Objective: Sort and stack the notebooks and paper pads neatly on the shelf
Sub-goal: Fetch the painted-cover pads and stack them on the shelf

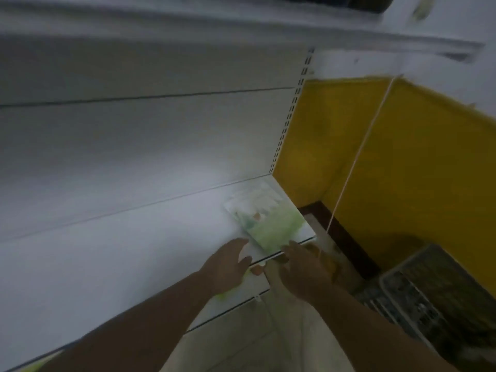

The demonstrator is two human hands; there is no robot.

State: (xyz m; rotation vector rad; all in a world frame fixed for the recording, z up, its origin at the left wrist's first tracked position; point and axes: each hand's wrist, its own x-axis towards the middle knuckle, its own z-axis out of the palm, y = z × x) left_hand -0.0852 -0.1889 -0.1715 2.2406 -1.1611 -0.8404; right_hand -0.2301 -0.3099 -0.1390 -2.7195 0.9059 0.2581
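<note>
Left hand [228,261]: fingers spread loose at the shelf's front edge, thumb under the lip, gripping nothing clearly visible; green blur beneath the palm, unidentifiable. Right hand [300,267]: fingers curled, tips just at the near edge of the pad; grip cannot be told through blur. Pad [264,222]: green-and-white cover, flat on the shelf [134,237], in the right rear corner by the slotted upright [288,116]. Yellow wall [416,157] beyond. Grey crate [418,299] lower right.

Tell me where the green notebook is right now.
In the head view, the green notebook lies flat at the right end of the white shelf, beside the yellow wall, just beyond both hands' fingertips.
</note>
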